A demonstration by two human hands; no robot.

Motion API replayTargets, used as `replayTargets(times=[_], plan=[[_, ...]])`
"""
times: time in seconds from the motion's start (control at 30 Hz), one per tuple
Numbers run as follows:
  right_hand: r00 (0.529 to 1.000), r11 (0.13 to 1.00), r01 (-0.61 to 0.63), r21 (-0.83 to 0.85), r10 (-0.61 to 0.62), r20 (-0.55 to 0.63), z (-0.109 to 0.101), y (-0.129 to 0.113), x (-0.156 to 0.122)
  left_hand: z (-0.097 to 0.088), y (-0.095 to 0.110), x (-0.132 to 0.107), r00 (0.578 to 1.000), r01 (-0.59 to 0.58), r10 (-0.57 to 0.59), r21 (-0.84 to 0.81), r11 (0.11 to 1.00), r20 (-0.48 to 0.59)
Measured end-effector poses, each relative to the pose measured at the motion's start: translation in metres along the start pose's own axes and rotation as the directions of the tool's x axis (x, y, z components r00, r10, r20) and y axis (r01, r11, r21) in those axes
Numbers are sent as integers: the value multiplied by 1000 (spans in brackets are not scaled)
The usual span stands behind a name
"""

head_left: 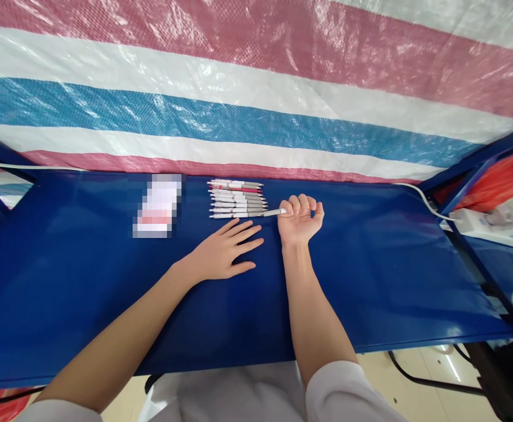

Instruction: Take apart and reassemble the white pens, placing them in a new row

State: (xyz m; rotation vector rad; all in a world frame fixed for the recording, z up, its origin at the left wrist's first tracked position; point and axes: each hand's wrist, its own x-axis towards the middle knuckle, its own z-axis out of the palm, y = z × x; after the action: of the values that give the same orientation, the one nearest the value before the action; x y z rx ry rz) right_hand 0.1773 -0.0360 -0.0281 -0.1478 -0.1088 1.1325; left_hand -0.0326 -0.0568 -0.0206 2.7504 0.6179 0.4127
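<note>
Right grip (300, 221) curled at white pen (272, 213), can't tell if clamped; left grip (223, 252) spread; keep pen level.

striped sheet (256, 88): woven plastic, glossy, creased; fine mesh-like weave visible. tabletop (63, 281): smooth, semi-gloss, soft sheen; base material unclear. row of pens (237, 205): smooth plastic by look. lone pen (272, 213): likewise smooth. frame bar (502, 149): appears painted metal, smooth. power strip (471, 225): hard plastic, smooth. red bag (502, 179): thin plastic film, crinkled, shiny. sleeve (344, 387): matt cloth, softly folded. floor (432, 369): polished tile, glossy, with bright reflections.
</note>
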Motion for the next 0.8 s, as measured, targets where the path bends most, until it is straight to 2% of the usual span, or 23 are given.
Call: replayTargets(times=[0.13,0.37,0.53,0.8], plan=[[1000,996,-11,86,9,26,1,-2,-1,-1,1,0,1000,2,-2,18,1000,9],[1000,999,30,24,-30,0,-1,-3,0,-1,1,0,1000,10,-10,9,1000,18],[999,999,24,44,-26,25,-2,-2,-1,-1,1,0,1000,7,-7,-13,1000,-1],[1000,996,3,94,-4,12,0,-3,-1,-1,1,0,999,17,-18,26,1000,48]])
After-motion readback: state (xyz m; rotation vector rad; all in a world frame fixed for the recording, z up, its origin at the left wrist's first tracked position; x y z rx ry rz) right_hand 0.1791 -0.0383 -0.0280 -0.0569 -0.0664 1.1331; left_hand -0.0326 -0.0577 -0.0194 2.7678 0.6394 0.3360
